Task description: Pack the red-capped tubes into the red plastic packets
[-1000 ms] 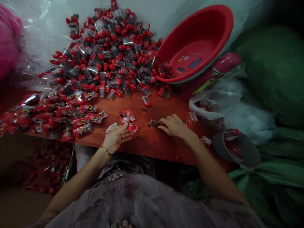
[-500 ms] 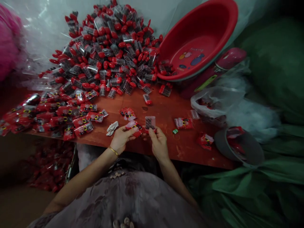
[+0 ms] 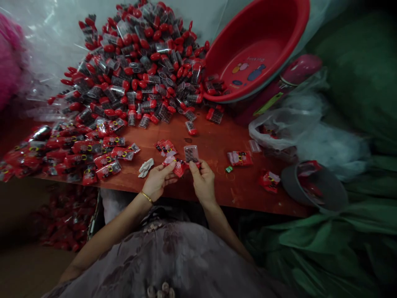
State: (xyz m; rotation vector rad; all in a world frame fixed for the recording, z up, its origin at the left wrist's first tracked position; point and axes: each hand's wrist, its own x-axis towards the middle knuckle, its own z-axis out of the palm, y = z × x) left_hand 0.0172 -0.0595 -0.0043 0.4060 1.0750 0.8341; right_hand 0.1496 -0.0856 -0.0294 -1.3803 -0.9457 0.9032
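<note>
My left hand [image 3: 157,181] pinches a small red printed packet [image 3: 179,167] by its left side, thumb on top. In my right hand [image 3: 204,180], closed between thumb and fingers, is a small clear plastic container [image 3: 191,154] with dark beads inside; its lower end is hidden by the fingers. The container stands up from the hand right beside the packet's right side; I cannot tell whether any of it is inside the packet. Behind the left hand lie more red packets [image 3: 166,147]. A crumpled white cloth or tissue [image 3: 146,167] rests to its left.
A big heap of red-capped clear containers [image 3: 139,78] fills the back. Filled red packets [image 3: 88,146] pile up at left. A red basin [image 3: 257,49] leans at back right, near a pink bottle [image 3: 300,70], a plastic bag [image 3: 285,128] and a grey bowl [image 3: 290,188]. More red items [image 3: 66,219] lie below the table.
My right hand has moved slightly left and up, bringing the container against the packet's right side. The packet looks more spread out between the hands.
</note>
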